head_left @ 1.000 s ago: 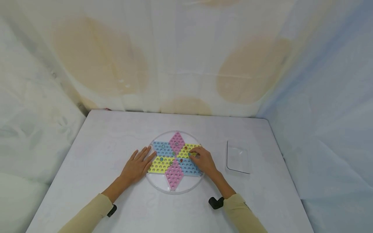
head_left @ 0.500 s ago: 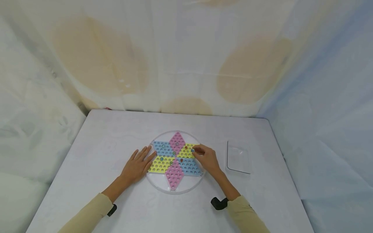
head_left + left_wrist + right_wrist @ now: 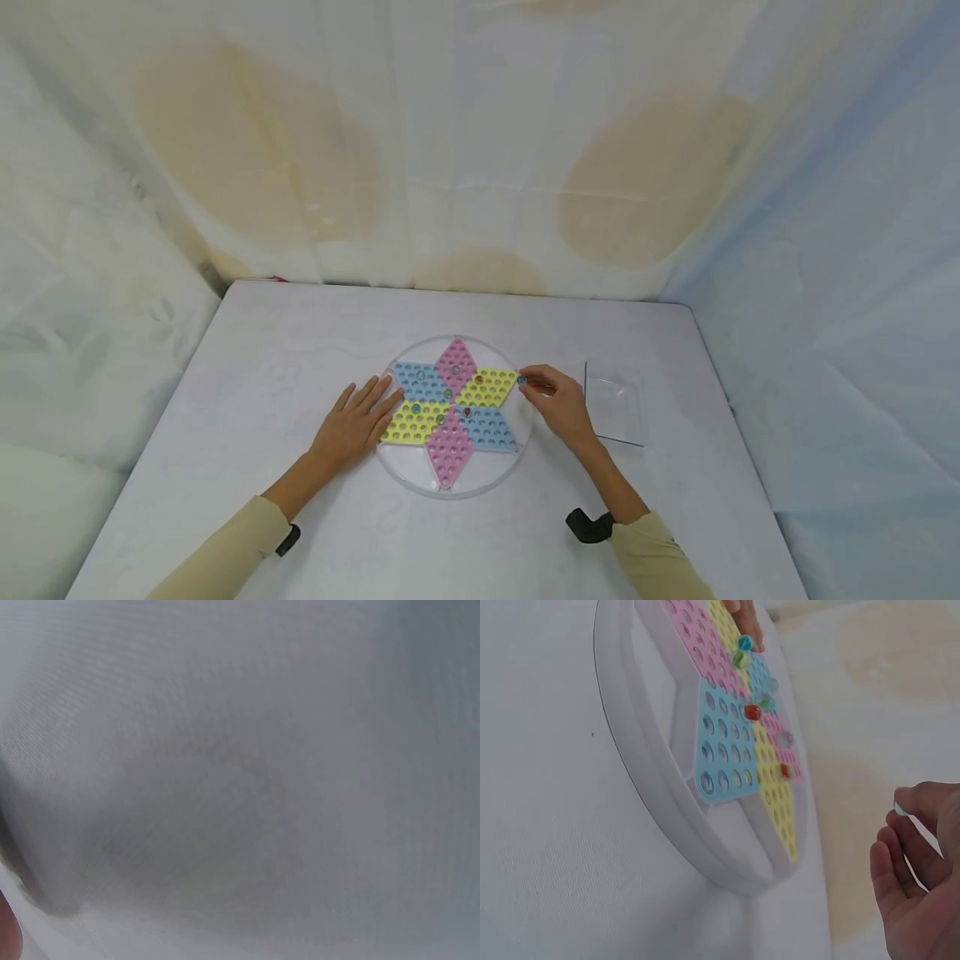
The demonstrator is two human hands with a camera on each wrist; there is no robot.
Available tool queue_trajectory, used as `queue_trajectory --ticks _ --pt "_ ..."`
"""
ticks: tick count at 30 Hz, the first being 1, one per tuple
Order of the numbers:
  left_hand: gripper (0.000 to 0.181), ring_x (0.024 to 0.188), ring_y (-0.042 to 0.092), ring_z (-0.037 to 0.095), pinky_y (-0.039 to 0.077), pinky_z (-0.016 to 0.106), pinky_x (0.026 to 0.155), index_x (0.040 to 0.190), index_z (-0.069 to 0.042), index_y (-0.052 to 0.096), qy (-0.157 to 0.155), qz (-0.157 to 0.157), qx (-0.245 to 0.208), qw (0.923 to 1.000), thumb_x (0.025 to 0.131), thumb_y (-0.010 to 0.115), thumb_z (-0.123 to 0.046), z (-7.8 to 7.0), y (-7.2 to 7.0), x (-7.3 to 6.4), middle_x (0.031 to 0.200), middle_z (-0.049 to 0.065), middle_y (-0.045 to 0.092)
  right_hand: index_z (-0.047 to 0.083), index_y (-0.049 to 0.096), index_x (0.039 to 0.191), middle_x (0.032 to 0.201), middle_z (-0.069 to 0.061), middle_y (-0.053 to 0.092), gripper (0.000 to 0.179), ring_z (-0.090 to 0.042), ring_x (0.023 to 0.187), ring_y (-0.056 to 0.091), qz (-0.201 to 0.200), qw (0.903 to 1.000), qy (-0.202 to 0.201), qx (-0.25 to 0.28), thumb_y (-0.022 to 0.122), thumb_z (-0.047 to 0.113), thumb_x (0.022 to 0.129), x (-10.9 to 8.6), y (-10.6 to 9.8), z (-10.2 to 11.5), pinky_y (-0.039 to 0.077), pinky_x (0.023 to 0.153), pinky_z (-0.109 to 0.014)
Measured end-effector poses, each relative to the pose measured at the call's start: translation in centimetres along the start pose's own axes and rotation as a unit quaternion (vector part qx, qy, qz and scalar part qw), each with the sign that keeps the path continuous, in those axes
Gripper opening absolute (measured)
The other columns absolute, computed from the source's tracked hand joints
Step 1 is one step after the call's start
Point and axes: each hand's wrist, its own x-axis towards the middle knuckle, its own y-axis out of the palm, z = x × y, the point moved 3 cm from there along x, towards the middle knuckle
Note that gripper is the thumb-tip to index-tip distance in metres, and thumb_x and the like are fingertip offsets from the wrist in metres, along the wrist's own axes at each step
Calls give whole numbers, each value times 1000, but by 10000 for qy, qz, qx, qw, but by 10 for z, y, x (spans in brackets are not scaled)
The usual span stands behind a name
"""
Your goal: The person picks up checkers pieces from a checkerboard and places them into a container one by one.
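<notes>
A round Chinese checkers board [image 3: 450, 467] with pink, yellow and blue hole sections lies on the table. My left hand [image 3: 348, 435] rests at its left rim, fingers straight and spread over the edge. Between thumb and fingertips my right hand [image 3: 560, 407] pinches a blue marble [image 3: 521, 380], just off the tip of the right yellow section. In the right wrist view that marble [image 3: 900, 811] shows only partly between the fingers. Several marbles sit in the board's holes, among them a red marble [image 3: 752, 712] and a blue marble [image 3: 745, 643].
Right of the board, a clear plastic box [image 3: 618, 400] stands on the white table [image 3: 315, 325], partly behind my right hand. Curtains [image 3: 480, 150] hang behind the table and at both sides. The left wrist view shows mostly blurred pale cloth.
My right hand has lifted the blue marble off the right yellow section and carried it rightward past the section's tip. My left hand has stayed in place.
</notes>
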Motion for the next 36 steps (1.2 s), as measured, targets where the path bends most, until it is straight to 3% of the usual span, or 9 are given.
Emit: queue_trajectory --ticks 6,17,28,31,36 --pt "56 150 17 29 13 52 120 156 -19 37 33 -39 -13 10000 104 45 -38 0 1 0 164 9 23 1 72 112 109 -11 72 21 -27 103 67 -81 9999 43 -113 73 4 90 -3 -21 -7 55 89 -32" --pt "56 151 15 29 9 51 120 157 -19 37 -12 -19 -95 10000 104 45 -38 1 2 0 164 8 21 0 72 114 110 -11 72 25 -27 105 66 -229 9984 385 -340 73 11 92 -5 -55 -24 52 84 -17" --pt "56 151 16 29 10 52 120 156 -19 37 -19 -1 -159 9999 104 44 -38 0 0 1 164 8 22 -4 69 117 114 -17 70 25 -33 108 65 -430 9965 464 -539 70 7 94 -1 -81 -51 47 83 -10" --pt "56 151 15 28 10 51 120 157 -20 37 -32 30 -163 9999 105 44 -38 0 -1 1 164 8 21 -2 69 118 116 -16 70 25 -31 110 64 -416 9947 662 -661 69 9 95 0 -84 -58 49 86 -14" --pt "55 151 15 28 10 52 120 157 -20 36 17 92 -200 9998 106 43 -37 0 -3 0 164 8 21 -1 68 121 120 -16 68 27 -30 113 63 -370 9906 1026 -824 67 10 96 1 -88 -65 52 93 -33"
